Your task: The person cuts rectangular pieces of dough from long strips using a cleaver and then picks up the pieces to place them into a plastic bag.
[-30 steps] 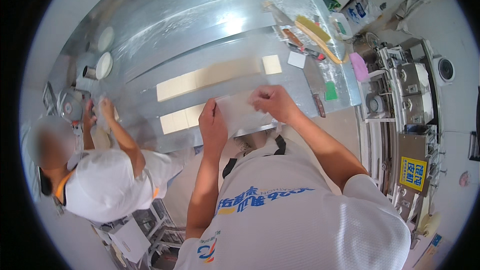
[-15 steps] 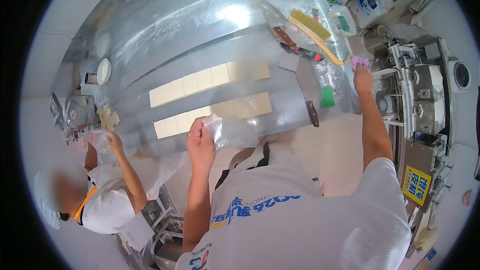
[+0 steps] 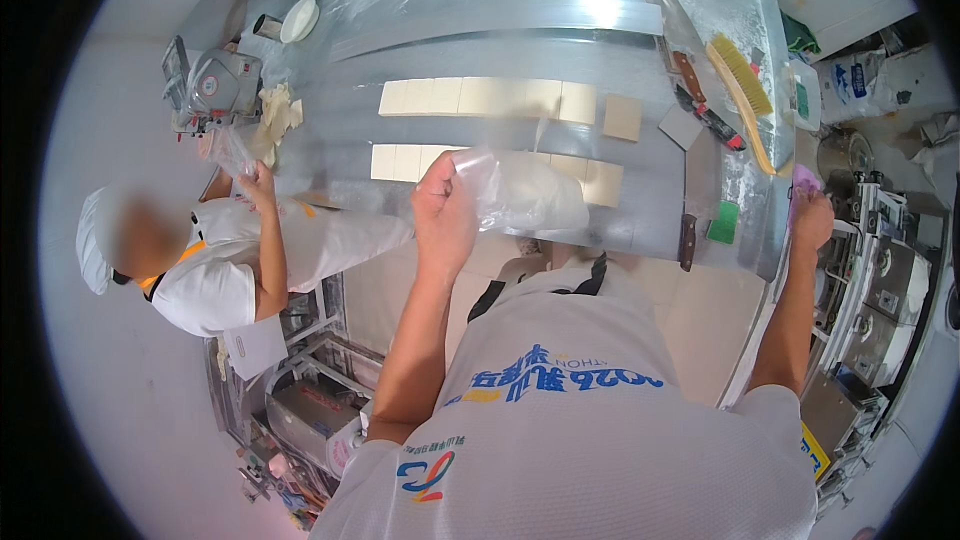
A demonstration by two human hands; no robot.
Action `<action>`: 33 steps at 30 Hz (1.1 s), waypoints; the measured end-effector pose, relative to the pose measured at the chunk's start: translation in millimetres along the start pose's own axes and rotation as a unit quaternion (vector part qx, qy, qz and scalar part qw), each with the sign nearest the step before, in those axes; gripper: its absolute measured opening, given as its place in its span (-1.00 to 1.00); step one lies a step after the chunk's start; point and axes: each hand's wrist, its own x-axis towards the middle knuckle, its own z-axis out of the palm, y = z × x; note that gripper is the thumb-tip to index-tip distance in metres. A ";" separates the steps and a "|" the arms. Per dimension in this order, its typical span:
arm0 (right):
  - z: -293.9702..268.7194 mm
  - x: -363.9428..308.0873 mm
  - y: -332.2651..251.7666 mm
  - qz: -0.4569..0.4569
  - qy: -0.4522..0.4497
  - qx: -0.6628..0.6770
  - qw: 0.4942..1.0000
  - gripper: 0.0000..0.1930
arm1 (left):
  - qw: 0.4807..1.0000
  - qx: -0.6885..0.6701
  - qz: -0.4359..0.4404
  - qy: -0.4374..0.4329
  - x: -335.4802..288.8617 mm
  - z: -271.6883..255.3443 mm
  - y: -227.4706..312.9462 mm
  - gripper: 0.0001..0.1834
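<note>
**Person holds a clear bag over a steel table of cut dough**

The left hand [image 3: 445,212] is closed in a pinch on the edge of a clear plastic bag [image 3: 525,192], which hangs open to its right, above the steel table [image 3: 480,20]. Just beyond the bag lie two rows of pale dough squares [image 3: 490,97]. The right hand [image 3: 810,220], far off to the right at the table's end, curls around a small pink object [image 3: 804,180]. A green scraper [image 3: 723,222] lies just left of it. Beyond that hand sits a yellow brush [image 3: 742,80] and a white sack with blue print [image 3: 852,85]. A co-worker's hand [image 3: 255,180] handles another bag to the left.

Steel table [image 3: 480,30] bears dough rows [image 3: 485,97], brush [image 3: 742,90], knives [image 3: 687,241].
</note>
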 end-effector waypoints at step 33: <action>-132.2 -226.3 -368.9 -0.237 -0.536 0.539 0.605 -0.88 | 0.930 0.284 0.202 0.113 -12.0 -74.6 -24.4 -0.83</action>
